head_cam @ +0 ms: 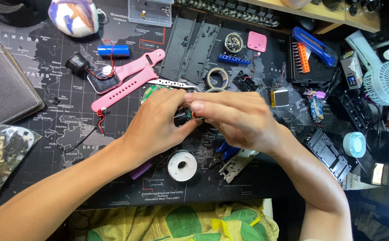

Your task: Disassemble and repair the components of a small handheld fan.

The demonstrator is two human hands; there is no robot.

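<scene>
My left hand (158, 122) and my right hand (234, 117) meet over the middle of the dark map-printed mat (69, 98). Between their fingertips they pinch a small black part (183, 118) with a thin orange-red wire at its right end; most of it is hidden by my fingers. A green circuit board (150, 90) peeks out just above my left hand. Directly below the hands lies a white solder spool (182, 165).
A pink watch with strap (127, 76), metal tweezers (174, 83), a blue cylindrical cell (113, 50) and a tape roll (217, 77) lie beyond the hands. A screwdriver-bit case (313, 60) and small fan (384, 80) crowd the right. Blue-handled pliers (224, 151) lie under my right wrist.
</scene>
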